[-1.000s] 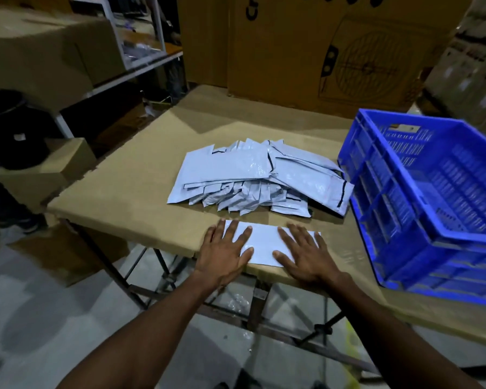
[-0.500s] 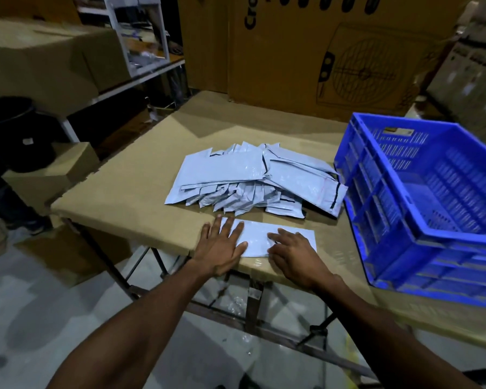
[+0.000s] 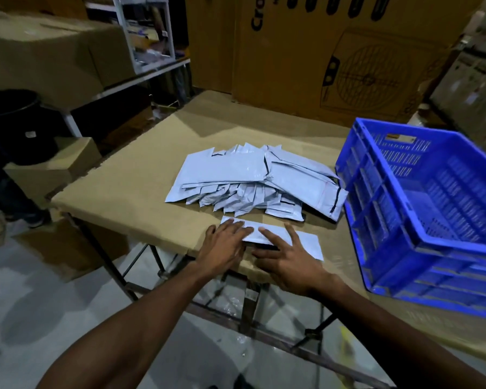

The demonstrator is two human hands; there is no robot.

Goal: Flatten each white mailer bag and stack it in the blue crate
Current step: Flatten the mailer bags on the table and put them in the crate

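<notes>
While both hands press flat on it, 1 white mailer bag lies at the near table edge. The left hand and right hand have straight fingers, gripping nothing. It looks thin, light, bendy and slippery, so pinch a short edge. The blue crate waits just right.

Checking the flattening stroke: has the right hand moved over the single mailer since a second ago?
Yes. The right hand has slid left along the single mailer, away from the blue crate, toward the left hand.

One blue crate, two hands.
</notes>
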